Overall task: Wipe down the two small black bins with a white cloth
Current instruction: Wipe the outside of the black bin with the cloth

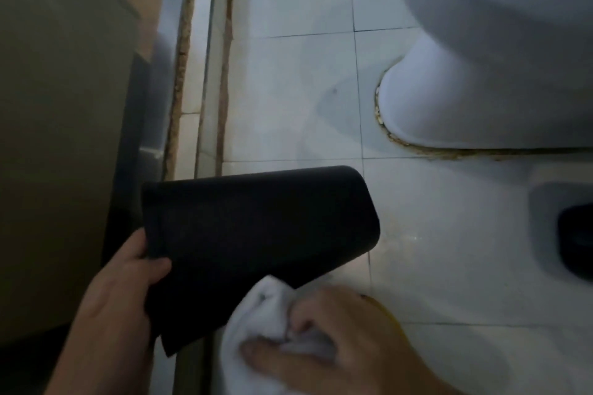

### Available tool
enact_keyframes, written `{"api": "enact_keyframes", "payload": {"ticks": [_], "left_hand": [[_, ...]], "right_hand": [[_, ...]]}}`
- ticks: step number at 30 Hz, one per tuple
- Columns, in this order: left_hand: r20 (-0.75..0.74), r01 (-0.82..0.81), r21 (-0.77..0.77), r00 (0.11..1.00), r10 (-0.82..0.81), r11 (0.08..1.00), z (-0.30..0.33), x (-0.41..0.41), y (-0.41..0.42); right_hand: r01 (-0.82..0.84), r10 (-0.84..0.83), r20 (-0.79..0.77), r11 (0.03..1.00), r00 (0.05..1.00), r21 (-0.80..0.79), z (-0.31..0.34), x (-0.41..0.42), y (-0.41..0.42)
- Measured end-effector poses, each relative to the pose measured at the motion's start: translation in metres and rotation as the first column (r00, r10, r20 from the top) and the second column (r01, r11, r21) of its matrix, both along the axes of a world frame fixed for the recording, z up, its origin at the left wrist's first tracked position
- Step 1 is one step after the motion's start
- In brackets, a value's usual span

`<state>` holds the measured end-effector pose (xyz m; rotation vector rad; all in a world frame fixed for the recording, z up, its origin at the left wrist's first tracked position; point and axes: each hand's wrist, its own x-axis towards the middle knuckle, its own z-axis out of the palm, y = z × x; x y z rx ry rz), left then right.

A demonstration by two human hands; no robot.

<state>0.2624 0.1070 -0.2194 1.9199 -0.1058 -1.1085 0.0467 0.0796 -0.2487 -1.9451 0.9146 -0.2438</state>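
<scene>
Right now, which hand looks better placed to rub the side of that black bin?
The right hand. It already grips the white cloth, bunched right against the black bin. The left hand is busy holding the bin tilted by its rim.

Left hand (128, 279) gripping black bin (256, 234), right hand (333, 337) clutching white cloth (266, 314)
</scene>
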Motion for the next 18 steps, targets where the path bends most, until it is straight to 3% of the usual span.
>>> {"api": "enact_keyframes", "payload": {"ticks": [2, 5, 7, 9, 15, 18], "left_hand": [[0.108, 0.057, 0.037, 0.992, -0.06, 0.998, 0.007, -0.01, -0.003], [0.367, 0.217, 0.064, 0.903, -0.225, 0.974, 0.019, -0.027, -0.002], [0.44, 0.247, 0.066, 0.862, -0.25, 0.967, 0.018, -0.032, 0.006], [0.507, 0.284, 0.022, 0.823, -0.255, 0.959, 0.011, -0.034, 0.021], [0.577, 0.337, 0.004, 0.768, -0.278, 0.941, 0.003, -0.057, 0.064], [0.531, 0.348, -0.027, 0.799, -0.281, 0.937, 0.002, -0.052, 0.073]], "right_hand": [[0.06, -0.06, -0.003, 0.985, 0.998, 0.16, 0.01, -0.012, -0.022], [0.197, -0.195, 0.105, 0.98, 0.975, -0.001, -0.006, -0.044, -0.048], [0.279, -0.256, 0.152, 0.948, 0.955, -0.153, -0.018, -0.054, -0.061], [0.308, -0.286, 0.143, 0.936, 0.947, -0.17, -0.031, -0.06, -0.073], [0.129, -0.134, -0.023, 0.982, 0.991, -0.135, -0.048, -0.059, -0.1], [0.11, -0.113, -0.043, 0.992, 0.993, -0.056, -0.054, -0.057, -0.101]]}}
